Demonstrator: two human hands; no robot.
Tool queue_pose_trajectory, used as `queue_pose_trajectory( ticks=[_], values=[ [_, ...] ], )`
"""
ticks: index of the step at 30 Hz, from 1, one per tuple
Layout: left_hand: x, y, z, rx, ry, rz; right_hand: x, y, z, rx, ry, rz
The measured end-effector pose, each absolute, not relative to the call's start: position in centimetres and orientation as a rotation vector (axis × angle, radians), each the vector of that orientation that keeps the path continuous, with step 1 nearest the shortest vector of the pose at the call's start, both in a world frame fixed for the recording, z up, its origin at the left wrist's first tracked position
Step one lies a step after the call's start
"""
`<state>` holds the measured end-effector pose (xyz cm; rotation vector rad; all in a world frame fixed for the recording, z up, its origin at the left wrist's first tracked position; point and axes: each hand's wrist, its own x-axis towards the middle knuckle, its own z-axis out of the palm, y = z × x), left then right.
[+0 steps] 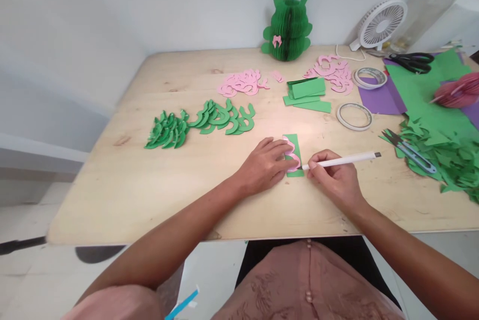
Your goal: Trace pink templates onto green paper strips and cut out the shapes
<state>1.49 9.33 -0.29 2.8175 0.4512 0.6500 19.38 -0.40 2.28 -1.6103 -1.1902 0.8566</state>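
My left hand (266,165) lies flat, its fingers a little apart, pressing a pink curved paper shape (295,162) onto a green paper strip (296,143). The strip sticks out above, below and to the right of the pink piece. In my right hand (337,176) is a white pen (348,159), held in a pinch, its dark tip touching down at the pink shape's lower right edge. Part of the pink shape is hidden under my left fingers.
Cut green shapes (220,116), pink shapes (243,83) and green strips (309,91) lie beyond my hands. Tape rolls (354,116), small scissors (411,153), black scissors (413,62) and green scraps (460,163) are right. A green paper figure (290,28) and white fan (381,25) stand behind.
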Motion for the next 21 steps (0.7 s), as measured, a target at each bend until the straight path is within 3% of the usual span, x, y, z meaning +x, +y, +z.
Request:
queue_pose_trajectory(
  ticks=[21],
  values=[
    [1.59,9.24,-0.12,2.806,0.464,0.685,19.27,-0.57,2.73,-1.641,-1.313,0.814]
  ],
)
